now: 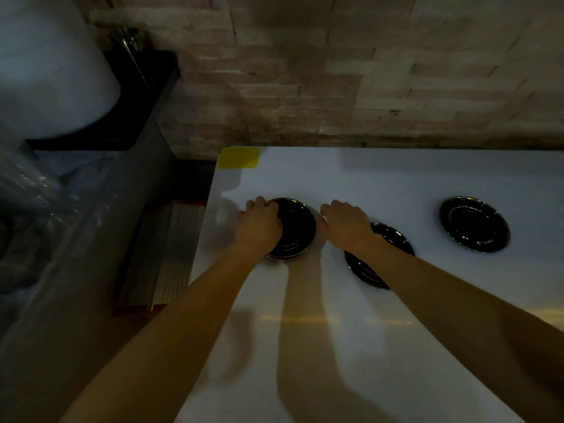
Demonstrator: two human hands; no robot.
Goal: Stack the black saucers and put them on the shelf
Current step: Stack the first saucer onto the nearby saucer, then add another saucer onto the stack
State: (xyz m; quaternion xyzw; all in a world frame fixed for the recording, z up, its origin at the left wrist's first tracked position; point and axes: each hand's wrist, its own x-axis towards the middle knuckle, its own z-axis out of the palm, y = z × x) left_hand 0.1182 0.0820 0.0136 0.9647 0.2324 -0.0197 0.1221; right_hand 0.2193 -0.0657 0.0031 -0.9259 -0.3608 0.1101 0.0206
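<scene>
Fingers [268, 206] of our left hand [259, 227] curl over the near-left rim of the saucer stack [294, 230] on the bench [351, 184], apparently gripping; our right hand [345, 222] rests loosely curled just beside it, above a second saucer [392, 239], nearer the far-right third saucer [474, 224].

Probably a café or home kitchen: stone-brick wall [305, 71], white counter [351, 184], black saucers [474, 223] laid out.
</scene>
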